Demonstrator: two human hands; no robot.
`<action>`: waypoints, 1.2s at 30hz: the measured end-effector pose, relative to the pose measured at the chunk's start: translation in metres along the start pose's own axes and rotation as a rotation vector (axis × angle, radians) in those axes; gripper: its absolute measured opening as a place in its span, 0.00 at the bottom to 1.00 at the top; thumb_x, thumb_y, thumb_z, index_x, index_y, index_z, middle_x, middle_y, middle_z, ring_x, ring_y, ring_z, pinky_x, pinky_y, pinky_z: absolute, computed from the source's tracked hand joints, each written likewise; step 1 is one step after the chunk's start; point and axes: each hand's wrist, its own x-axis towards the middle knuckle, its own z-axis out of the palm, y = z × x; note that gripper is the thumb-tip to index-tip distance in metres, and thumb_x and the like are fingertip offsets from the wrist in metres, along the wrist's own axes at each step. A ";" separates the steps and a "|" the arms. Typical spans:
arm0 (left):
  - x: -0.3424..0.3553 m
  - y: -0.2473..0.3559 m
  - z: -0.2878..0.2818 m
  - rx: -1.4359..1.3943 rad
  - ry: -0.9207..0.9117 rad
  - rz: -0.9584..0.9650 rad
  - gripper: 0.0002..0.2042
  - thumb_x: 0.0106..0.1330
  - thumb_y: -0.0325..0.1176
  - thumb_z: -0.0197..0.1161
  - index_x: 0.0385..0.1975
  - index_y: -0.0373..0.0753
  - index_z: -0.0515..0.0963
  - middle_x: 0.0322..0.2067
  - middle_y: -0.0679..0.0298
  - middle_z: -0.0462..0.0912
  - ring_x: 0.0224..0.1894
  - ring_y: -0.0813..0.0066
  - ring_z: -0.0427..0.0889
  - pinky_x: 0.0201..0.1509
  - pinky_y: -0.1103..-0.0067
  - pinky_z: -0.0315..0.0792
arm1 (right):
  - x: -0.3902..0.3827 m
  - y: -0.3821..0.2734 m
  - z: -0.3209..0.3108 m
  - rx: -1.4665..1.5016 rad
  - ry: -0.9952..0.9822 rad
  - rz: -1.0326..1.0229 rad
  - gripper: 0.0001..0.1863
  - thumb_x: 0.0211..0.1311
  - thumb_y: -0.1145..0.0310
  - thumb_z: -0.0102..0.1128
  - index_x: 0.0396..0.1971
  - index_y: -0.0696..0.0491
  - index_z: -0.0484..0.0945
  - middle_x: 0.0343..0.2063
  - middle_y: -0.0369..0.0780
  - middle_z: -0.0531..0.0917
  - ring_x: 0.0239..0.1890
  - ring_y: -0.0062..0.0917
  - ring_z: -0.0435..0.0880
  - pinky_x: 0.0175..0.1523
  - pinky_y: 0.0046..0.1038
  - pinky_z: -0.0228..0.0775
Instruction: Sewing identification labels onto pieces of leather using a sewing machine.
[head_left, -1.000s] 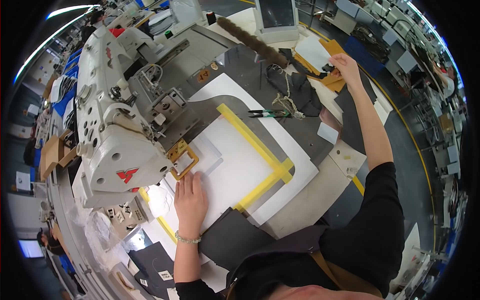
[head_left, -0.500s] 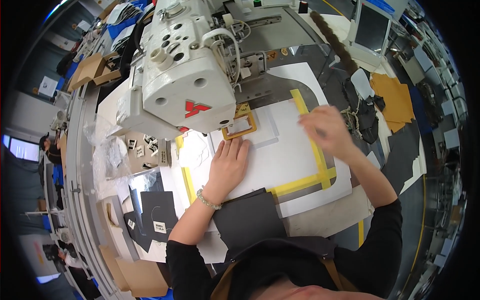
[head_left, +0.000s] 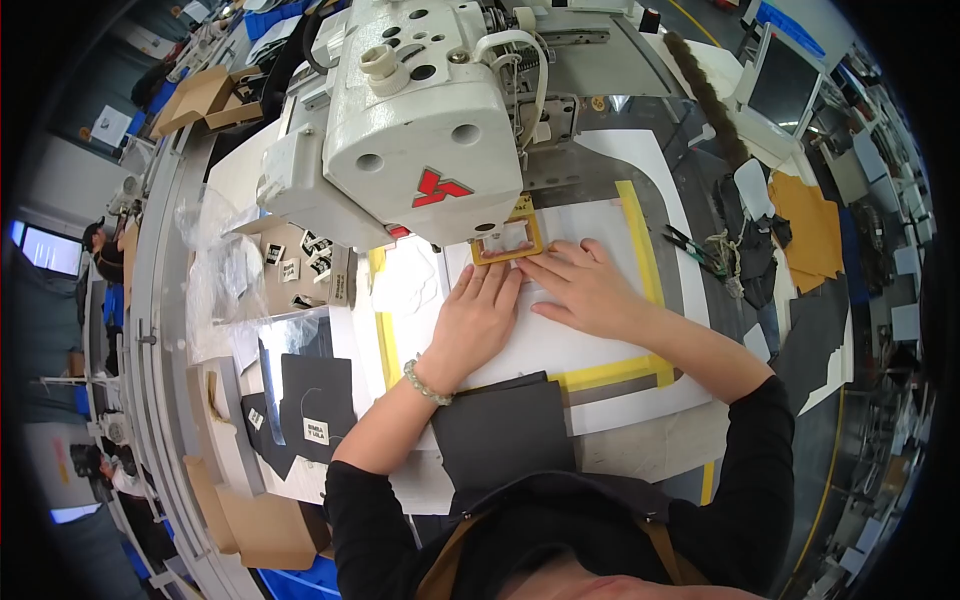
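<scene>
My left hand (head_left: 484,312) lies flat on a white sheet (head_left: 590,348) edged with yellow tape (head_left: 642,245). Its fingers are stretched out, tips at the lower edge of a small yellow frame (head_left: 532,237) under the white sewing machine head (head_left: 425,130). Close beside it rests my right hand (head_left: 588,292), fingers extended and index tip near the frame's lower right corner. Both hands appear to hold nothing; whatever lies beneath the fingertips is hidden. Dark fabric pieces (head_left: 510,435) lie in front of my left wrist.
A box of small labels (head_left: 290,268) and crumpled clear plastic (head_left: 215,270) sit at the left. More dark pieces (head_left: 318,385) bear a label nearby. To the right are thin dark-handled snips (head_left: 700,252), tangled cord (head_left: 724,248), tan pieces (head_left: 803,230) and a monitor (head_left: 787,80).
My right hand has come down leftward from the right tape strip to the frame's edge, its fingers now extended. The snips show at the right. My left hand stays by the frame; the view has shifted.
</scene>
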 end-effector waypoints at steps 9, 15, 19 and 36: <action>0.001 0.000 0.002 -0.063 -0.026 -0.017 0.18 0.60 0.27 0.59 0.51 0.33 0.73 0.54 0.48 0.75 0.58 0.52 0.75 0.62 0.63 0.70 | -0.003 -0.001 -0.001 0.014 -0.017 0.019 0.31 0.59 0.53 0.62 0.61 0.52 0.71 0.58 0.34 0.74 0.57 0.28 0.68 0.56 0.39 0.56; 0.000 -0.001 0.004 -0.052 -0.009 0.005 0.17 0.60 0.29 0.59 0.49 0.31 0.74 0.52 0.46 0.77 0.57 0.53 0.76 0.62 0.63 0.70 | -0.002 -0.002 -0.001 -0.052 0.014 0.013 0.29 0.61 0.51 0.60 0.58 0.53 0.72 0.55 0.34 0.76 0.55 0.25 0.68 0.55 0.37 0.58; -0.001 0.001 -0.003 -0.041 -0.005 0.075 0.19 0.59 0.32 0.62 0.49 0.33 0.74 0.52 0.50 0.77 0.55 0.57 0.77 0.56 0.68 0.72 | -0.002 -0.002 0.000 -0.056 0.025 0.022 0.28 0.61 0.52 0.60 0.57 0.52 0.73 0.54 0.33 0.76 0.54 0.25 0.68 0.54 0.37 0.57; 0.019 -0.008 -0.001 -0.035 -0.041 -0.010 0.32 0.60 0.53 0.60 0.58 0.36 0.67 0.53 0.53 0.74 0.58 0.60 0.70 0.57 0.70 0.61 | -0.003 -0.003 0.001 -0.035 0.018 0.037 0.26 0.59 0.56 0.60 0.56 0.51 0.73 0.52 0.33 0.75 0.54 0.25 0.68 0.52 0.35 0.57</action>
